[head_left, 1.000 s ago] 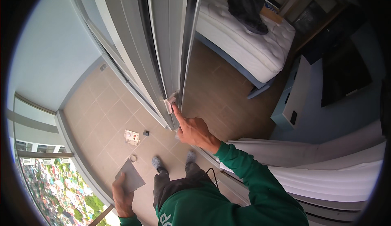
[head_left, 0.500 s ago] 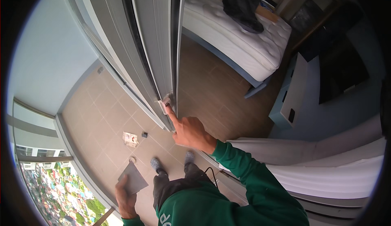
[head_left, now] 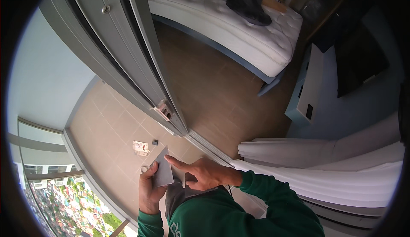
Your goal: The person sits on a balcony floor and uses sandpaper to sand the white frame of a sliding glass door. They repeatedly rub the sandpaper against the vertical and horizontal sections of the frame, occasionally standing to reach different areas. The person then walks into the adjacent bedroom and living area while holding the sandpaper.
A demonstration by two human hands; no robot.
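So the right hand (head_left: pixel 205 174) has come off the sliding door's latch (head_left: pixel 163 110) and dropped down to the grey card (head_left: pixel 162 173), index finger stretched out touching its top edge, not gripping anything. The left hand (head_left: pixel 149 190) has lifted the card up, fingers closed round its left side, above the tiled balcony floor (head_left: pixel 111 134)

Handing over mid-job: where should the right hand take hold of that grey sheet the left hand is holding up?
Probably the free upper corner of the grey sheet, from the right. The left hand covers its lower left edge, and the right hand already points there.
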